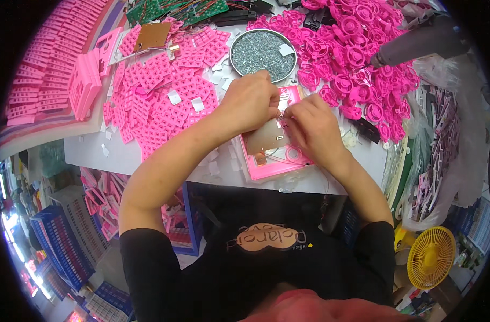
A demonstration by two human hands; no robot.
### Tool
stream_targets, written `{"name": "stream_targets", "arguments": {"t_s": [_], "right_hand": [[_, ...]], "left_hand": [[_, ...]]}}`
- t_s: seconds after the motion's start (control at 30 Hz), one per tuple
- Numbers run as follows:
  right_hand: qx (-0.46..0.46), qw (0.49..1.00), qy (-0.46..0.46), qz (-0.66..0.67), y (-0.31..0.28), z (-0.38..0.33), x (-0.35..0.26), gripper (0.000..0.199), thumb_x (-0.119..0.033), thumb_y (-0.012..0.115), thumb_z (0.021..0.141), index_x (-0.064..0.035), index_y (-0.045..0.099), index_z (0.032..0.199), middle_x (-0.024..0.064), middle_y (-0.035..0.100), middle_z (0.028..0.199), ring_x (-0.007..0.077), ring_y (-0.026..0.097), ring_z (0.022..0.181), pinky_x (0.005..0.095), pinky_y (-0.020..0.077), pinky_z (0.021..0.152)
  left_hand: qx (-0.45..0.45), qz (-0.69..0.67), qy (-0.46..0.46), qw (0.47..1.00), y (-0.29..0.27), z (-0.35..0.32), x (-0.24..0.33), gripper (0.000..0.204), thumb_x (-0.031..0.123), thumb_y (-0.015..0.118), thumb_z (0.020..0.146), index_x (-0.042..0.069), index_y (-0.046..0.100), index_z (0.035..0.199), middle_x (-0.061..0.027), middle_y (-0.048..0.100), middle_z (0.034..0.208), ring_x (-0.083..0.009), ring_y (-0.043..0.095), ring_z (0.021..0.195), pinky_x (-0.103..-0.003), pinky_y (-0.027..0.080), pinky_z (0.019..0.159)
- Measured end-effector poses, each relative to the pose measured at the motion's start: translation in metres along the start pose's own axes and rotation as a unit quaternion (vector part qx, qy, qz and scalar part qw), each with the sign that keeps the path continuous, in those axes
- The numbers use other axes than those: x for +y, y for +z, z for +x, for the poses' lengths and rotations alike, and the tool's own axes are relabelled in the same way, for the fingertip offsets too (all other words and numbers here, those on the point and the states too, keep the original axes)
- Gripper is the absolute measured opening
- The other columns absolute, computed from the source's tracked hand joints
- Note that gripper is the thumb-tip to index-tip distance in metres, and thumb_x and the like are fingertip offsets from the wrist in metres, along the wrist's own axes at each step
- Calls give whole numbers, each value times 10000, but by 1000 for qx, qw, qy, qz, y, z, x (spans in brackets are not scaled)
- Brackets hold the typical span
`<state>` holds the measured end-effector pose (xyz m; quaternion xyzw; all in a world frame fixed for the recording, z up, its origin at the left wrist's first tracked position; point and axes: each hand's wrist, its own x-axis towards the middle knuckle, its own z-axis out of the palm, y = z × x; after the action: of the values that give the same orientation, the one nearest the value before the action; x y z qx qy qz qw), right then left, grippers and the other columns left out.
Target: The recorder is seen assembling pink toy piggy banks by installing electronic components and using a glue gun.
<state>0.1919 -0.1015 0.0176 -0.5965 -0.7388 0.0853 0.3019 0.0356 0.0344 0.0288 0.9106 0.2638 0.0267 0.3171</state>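
Observation:
A pink rectangular plastic casing [274, 170] lies on the table right in front of me. A brownish circuit board [262, 138] and thin wires sit inside it. My left hand [251, 102] is over the casing's upper left part, its fingers pinched together. From the right, my right hand [316, 127] meets it with its fingers bent and drawn in at the board's upper edge. Whatever lies between the fingertips is too small to make out. Just beyond my left hand stands a round metal tray [231, 60] of small screws [260, 53], with a white scrap on them.
Pink keypad pieces [148, 86] are heaped left, pink ring-shaped parts [352, 43] right. Green circuit boards [202, 12] lie at the back. A dark, tool-like object [422, 42] juts in from the right. Pink panels [86, 86] stand far left. Below right is a yellow fan [430, 257].

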Motion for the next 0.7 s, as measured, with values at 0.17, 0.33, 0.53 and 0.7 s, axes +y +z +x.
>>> {"name": "stream_targets", "arguments": {"t_s": [0.17,0.33,0.53,0.7], "right_hand": [[34,999,20,11,8,5,8,139,-82,771,731,-81,677,834,50,627,1016,301,529,992,412,456,849],[-62,996,-58,-6,-8,11,19,160,-105,779,733,-95,724,883,38,638,1028,303,533,1009,412,483,842],[-88,989,-116,21,-17,8,28,253,-107,770,738,-113,775,991,36,671,1047,299,571,989,395,529,819],[-106,987,-116,26,-19,12,27,209,-119,763,737,-106,780,945,44,680,1036,294,583,974,393,528,801]], "left_hand": [[10,6,-4,1000,1,0,0,147,163,804,746,61,711,799,-115,606,959,-317,628,917,-421,498,793],[17,-2,-9,1000,1,-3,-3,153,177,803,754,63,711,796,-115,607,955,-317,633,913,-421,500,791],[21,-16,-1,1000,2,-4,-5,160,197,800,758,67,715,794,-120,609,940,-320,639,889,-426,502,781],[36,2,12,999,6,-4,-6,162,207,796,761,69,717,794,-122,612,939,-323,639,886,-428,502,776]]}}
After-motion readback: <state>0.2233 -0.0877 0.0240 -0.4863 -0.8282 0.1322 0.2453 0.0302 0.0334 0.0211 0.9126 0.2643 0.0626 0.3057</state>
